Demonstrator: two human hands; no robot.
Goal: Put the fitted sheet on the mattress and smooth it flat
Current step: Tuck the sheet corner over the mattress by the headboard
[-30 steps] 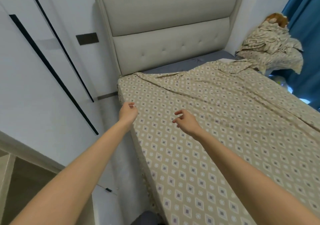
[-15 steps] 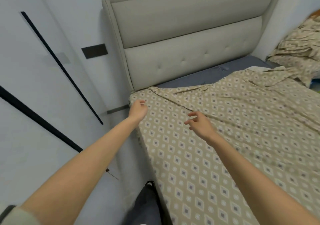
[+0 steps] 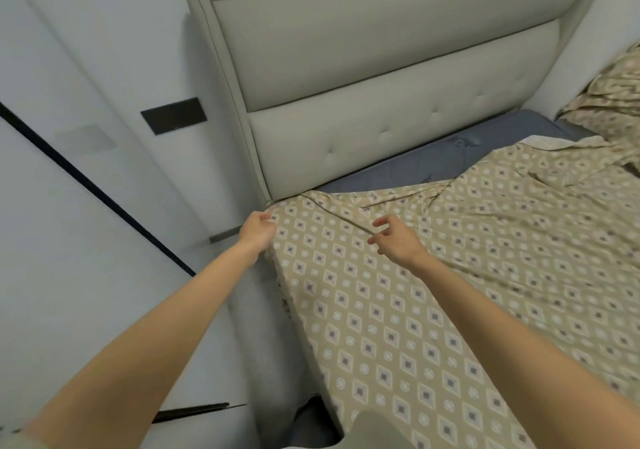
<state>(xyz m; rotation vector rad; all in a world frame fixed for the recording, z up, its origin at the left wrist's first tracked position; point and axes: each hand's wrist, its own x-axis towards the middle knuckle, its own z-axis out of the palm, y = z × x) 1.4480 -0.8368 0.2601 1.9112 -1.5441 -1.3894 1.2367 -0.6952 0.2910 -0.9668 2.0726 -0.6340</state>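
A tan fitted sheet [image 3: 433, 293] with a diamond pattern covers most of the mattress, wrinkled near the head end. A strip of bare grey mattress [image 3: 433, 161] shows below the headboard. My left hand [image 3: 258, 232] grips the sheet's edge at the near head corner, fingers curled on the fabric. My right hand [image 3: 394, 239] hovers just above the sheet beside a diagonal fold, fingers loosely spread and holding nothing.
A padded beige headboard [image 3: 381, 85] stands behind the mattress. White wardrobe doors [image 3: 86, 206] with black lines close in on the left, leaving a narrow gap beside the bed. Bedding of the same pattern [image 3: 609, 102] is piled at the far right.
I have moved toward the head of the bed. My left hand has reached the sheet's corner and taken hold of it; my right hand followed forward above the sheet.
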